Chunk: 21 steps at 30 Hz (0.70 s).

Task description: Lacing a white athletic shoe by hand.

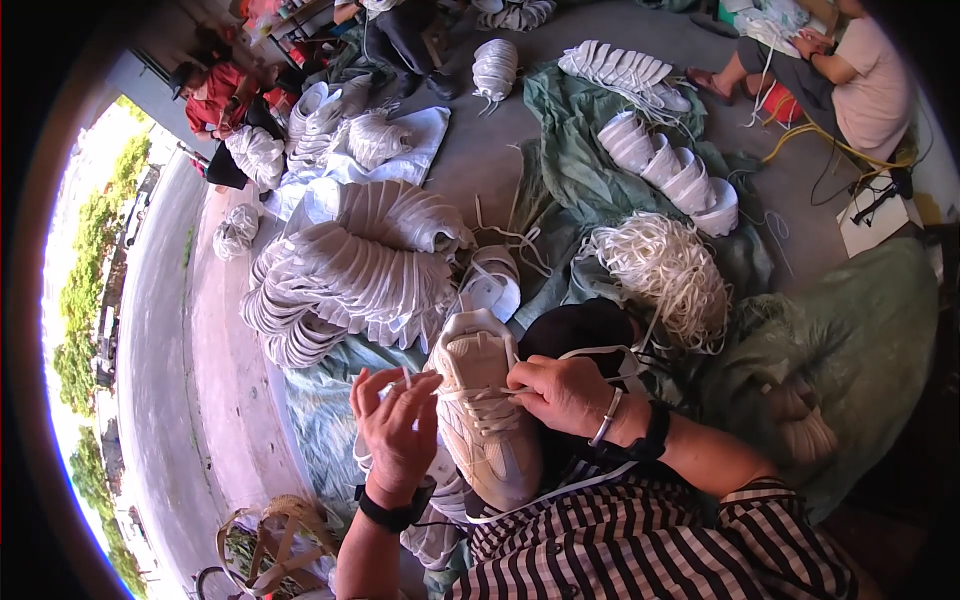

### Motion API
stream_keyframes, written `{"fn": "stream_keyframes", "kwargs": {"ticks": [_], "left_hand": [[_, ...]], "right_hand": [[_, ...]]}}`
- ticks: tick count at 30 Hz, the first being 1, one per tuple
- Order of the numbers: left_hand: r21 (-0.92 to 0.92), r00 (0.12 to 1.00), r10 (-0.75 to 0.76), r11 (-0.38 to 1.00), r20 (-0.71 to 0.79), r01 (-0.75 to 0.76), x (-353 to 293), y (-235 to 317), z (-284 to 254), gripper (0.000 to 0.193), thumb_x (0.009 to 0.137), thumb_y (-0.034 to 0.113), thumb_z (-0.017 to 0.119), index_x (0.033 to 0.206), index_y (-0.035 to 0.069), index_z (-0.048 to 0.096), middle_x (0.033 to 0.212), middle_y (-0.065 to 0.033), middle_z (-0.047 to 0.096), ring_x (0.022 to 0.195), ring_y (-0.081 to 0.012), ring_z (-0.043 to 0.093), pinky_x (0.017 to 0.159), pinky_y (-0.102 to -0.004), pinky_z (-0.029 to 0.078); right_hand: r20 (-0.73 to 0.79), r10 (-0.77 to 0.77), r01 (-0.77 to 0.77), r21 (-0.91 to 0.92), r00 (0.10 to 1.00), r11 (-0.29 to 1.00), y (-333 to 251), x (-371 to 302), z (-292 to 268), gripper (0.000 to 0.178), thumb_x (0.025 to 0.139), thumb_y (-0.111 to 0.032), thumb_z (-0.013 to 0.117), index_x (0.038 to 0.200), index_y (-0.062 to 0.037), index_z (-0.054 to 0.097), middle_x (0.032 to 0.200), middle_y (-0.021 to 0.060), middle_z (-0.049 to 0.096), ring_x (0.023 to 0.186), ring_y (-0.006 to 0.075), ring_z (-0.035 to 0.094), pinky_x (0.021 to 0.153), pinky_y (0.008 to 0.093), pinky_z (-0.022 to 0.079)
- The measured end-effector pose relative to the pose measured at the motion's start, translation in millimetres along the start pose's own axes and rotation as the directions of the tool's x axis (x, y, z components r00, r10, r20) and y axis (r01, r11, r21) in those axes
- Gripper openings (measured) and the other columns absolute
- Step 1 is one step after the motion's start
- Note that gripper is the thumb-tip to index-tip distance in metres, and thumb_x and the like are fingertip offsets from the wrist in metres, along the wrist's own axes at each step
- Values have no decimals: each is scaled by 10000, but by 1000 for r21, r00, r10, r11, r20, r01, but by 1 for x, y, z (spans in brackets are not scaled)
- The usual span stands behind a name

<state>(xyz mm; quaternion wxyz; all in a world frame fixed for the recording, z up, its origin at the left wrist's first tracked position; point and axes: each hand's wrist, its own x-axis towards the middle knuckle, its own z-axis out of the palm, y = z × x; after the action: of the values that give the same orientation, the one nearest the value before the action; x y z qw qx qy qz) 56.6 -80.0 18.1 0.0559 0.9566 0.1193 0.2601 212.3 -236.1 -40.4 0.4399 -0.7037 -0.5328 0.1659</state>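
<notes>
A cream and white sneaker [490, 450] lies in my lap, its toe toward me and its collar pointing away. A white shoelace [485, 405] crosses its tongue in several rows. At the shoe's left side, my left hand [395, 425] has bent fingers with a piece of lace between thumb and fingertips. My right hand [562, 395] pinches lace close to the right eyelets. A loose length of lace loops out behind that hand, over a dark round shape [575, 335]. Both wrists wear dark bands, and the right one also has a pale bracelet.
Stacked white shoe uppers [350, 270] lie ahead on the left. A tangled heap of white laces [665, 275] sits ahead right on green sheeting [570, 150], near more uppers [660, 165]. A woven basket [275, 550] stands lower left. Other people sit at the back left and right.
</notes>
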Motion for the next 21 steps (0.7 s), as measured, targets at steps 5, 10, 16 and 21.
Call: {"fn": "stream_keyframes", "kwargs": {"ticks": [5, 10, 16, 21], "left_hand": [[-126, 979, 88, 990, 181, -66, 6, 0, 19, 242, 708, 103, 690, 946, 127, 652, 935, -39, 569, 926, -261, 537, 798, -382, 466], [-64, 923, 89, 995, 374, -70, 19, 12, 10, 227, 708, 199, 711, 907, 117, 641, 969, -59, 497, 967, -263, 485, 766, -368, 479], [12, 885, -58, 998, 462, 60, 10, 14, 13, 145, 734, 155, 687, 847, 96, 618, 890, -82, 492, 888, -270, 504, 659, -387, 476], [-182, 942, -155, 959, 299, 215, 5, 19, 19, 102, 786, 97, 641, 840, 64, 562, 802, -107, 532, 686, -280, 568, 586, -352, 469]], "right_hand": [[-104, -12, 16, 30, 995, 999, 13, -1, -2, 43, 771, -79, 642, 794, -61, 611, 731, 96, 609, 671, 295, 611, 580, 359, 478], [-102, -99, 80, -179, 990, 981, 2, -2, -5, 101, 747, -78, 657, 843, -83, 626, 778, 79, 584, 669, 269, 610, 551, 332, 475], [-55, -201, 183, -229, 978, 956, -7, 2, 7, 129, 722, -104, 681, 831, -100, 611, 770, 55, 521, 641, 226, 595, 523, 316, 471], [209, -141, 91, 232, 968, 968, -4, 9, 11, 87, 768, -97, 641, 794, -28, 594, 745, 75, 585, 677, 214, 617, 596, 294, 480]]}}
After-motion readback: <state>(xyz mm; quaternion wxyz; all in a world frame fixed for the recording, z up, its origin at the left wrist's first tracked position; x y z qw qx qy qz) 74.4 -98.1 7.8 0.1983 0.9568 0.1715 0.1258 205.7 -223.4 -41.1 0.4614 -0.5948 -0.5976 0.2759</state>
